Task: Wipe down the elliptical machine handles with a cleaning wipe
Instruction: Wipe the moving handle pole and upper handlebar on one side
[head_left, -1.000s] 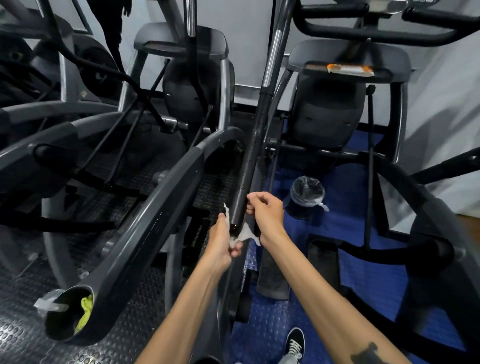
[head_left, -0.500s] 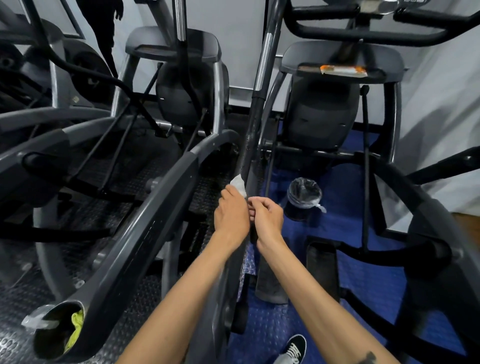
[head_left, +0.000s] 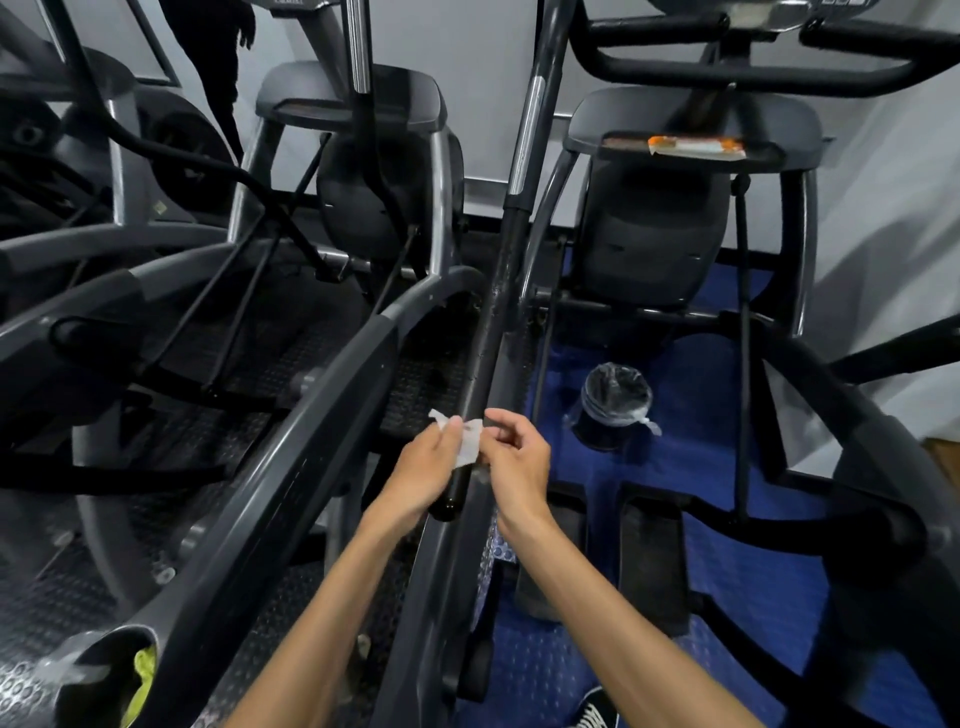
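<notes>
Nearest, both forearms reach forward to the lower end of the handle (head_left: 488, 332), a long dark bar rising away toward the far console. The left hand (head_left: 423, 467) pinches the cleaning wipe (head_left: 467, 441) against the bar's left side, fingers curled on it. The right hand (head_left: 517, 462) is on the right side, fingers curled; whether they grip the wipe's other edge cannot be told. Judged step: wiping the handle's lower end. Next move calls for wrapping the wipe round and sliding it farther along. Room is tight left, where a grey frame rail (head_left: 311, 441) runs just beside; right is freer, a lined bin (head_left: 613, 410) standing on blue matting.
</notes>
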